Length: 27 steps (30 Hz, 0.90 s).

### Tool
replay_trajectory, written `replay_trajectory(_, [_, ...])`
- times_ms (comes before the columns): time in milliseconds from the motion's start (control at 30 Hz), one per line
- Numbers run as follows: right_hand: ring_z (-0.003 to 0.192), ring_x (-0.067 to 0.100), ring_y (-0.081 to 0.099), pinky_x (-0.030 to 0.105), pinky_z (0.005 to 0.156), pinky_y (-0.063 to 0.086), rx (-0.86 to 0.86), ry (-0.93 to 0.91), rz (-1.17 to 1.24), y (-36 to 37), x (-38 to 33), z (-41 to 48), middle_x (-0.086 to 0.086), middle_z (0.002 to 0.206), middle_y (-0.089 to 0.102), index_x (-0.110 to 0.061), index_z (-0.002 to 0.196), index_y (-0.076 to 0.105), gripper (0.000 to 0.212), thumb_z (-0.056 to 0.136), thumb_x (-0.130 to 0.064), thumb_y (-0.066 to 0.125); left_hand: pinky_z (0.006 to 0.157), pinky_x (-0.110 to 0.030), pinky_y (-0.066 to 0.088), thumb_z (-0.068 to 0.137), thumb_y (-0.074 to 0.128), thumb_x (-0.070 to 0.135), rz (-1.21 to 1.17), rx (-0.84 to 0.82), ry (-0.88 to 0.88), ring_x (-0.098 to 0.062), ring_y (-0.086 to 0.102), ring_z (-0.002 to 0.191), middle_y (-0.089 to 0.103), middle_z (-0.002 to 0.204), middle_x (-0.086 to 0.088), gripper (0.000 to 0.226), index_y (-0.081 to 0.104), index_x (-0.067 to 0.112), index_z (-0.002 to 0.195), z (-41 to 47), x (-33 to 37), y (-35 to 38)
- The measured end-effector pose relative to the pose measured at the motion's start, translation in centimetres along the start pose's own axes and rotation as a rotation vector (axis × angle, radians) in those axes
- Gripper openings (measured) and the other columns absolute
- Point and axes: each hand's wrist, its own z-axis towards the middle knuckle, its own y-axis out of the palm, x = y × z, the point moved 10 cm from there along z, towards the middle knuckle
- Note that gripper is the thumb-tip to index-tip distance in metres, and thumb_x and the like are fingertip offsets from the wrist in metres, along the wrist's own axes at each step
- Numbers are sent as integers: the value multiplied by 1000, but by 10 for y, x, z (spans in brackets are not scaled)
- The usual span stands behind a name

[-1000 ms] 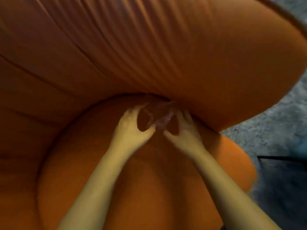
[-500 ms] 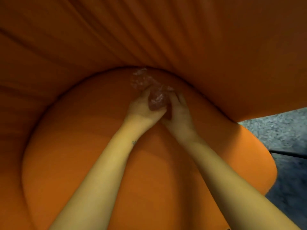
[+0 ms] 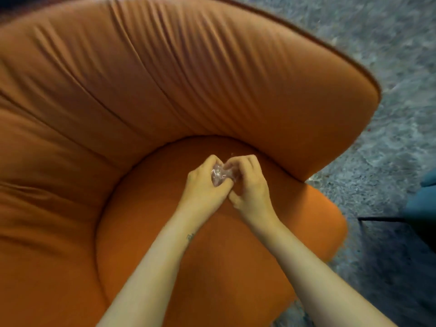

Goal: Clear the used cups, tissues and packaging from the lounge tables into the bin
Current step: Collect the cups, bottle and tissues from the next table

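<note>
- Crumpled clear plastic wrapper (image 3: 221, 174): bunched between both hands, above far middle of seat cushion (image 3: 165, 244) of orange armchair (image 3: 165, 79); contact with cushion, cannot tell.
- Left hand (image 3: 204, 185): fingers curled round wrapper's left side, thumb pressed on its near edge.
- Right hand (image 3: 253, 185): fingers curled over wrapper's right side, gripping it.
- Thumbs touching.
- Grey carpet (image 3: 389, 102) right of armchair; dark teal furniture (image 3: 424, 208) at right edge, blurred.

Item: clear plastic wrapper (image 3: 221, 176), crumpled into small glossy wad, pinched between left hand (image 3: 204, 186) at 9 o'clock, right hand (image 3: 253, 187) at 3 o'clock.
</note>
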Motion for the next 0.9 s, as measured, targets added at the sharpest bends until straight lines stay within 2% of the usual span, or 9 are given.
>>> replay_trajectory(167, [100,15,49,28,85,45,77,112,-39,-28,-64,-32,1,113,44,-14,118,46,52,73,-12,72,46,-11,34,79,57,5,-46,-20,174,2,46,51,52,62,7,26,43,26,73,-56,62,-49])
replay_trajectory(267, [89,20,58,37,75,49,81,165,7,-37,-105,-59,3,104,58,-14,110,47,38,77,-10,67,42,-16,38,81,55,3,-93,-41,281,-3,51,51,53,63,4,29,43,28,74,-96,96,-74])
replay_trajectory(367, [78,23,60,32,65,48,311,147,75,-65,-151,-97,6,91,62,-17,98,43,37,76,1,65,53,-31,47,81,54,7,-110,-92,374,-15,54,62,55,73,-1,17,46,22,80,-135,126,-86])
replay_trajectory(467, [81,27,61,45,66,50,521,193,148,-90,-180,-139,10,93,61,-17,99,43,35,76,-1,64,65,-20,43,80,54,11,-99,-162,481,-6,50,76,51,86,0,14,46,19,88,-171,155,-81])
replay_trajectory(533, [82,25,60,41,68,50,619,196,111,-109,-195,-166,10,95,61,-14,102,47,28,78,-7,61,64,-11,37,76,54,20,-98,-219,545,-1,50,79,52,88,4,18,45,23,91,-194,176,-69])
replay_trajectory(633, [89,17,59,16,77,46,768,159,-7,-146,-215,-212,7,100,61,-8,109,52,38,74,2,65,59,-16,42,72,53,28,-118,-327,618,2,55,69,58,75,7,24,43,27,93,-231,207,-44])
replay_trajectory(767, [103,10,54,15,86,44,781,210,-55,-183,-218,-272,-8,113,49,-19,126,42,67,68,-3,70,60,-21,46,70,50,28,-111,-503,698,0,58,63,62,69,3,30,42,27,99,-283,250,6])
replay_trajectory(833, [95,5,51,2,81,38,911,239,-161,-212,-218,-313,-11,108,46,-12,125,47,60,69,-1,69,61,-26,47,68,48,25,-97,-616,739,-6,59,63,62,68,1,31,42,22,99,-315,269,39])
replay_trajectory(900, [87,7,55,4,77,43,1063,276,-224,-244,-216,-358,-3,100,55,-6,115,57,46,71,6,65,62,-37,51,68,48,22,-56,-735,782,-15,62,66,64,69,-4,32,42,15,98,-352,284,75])
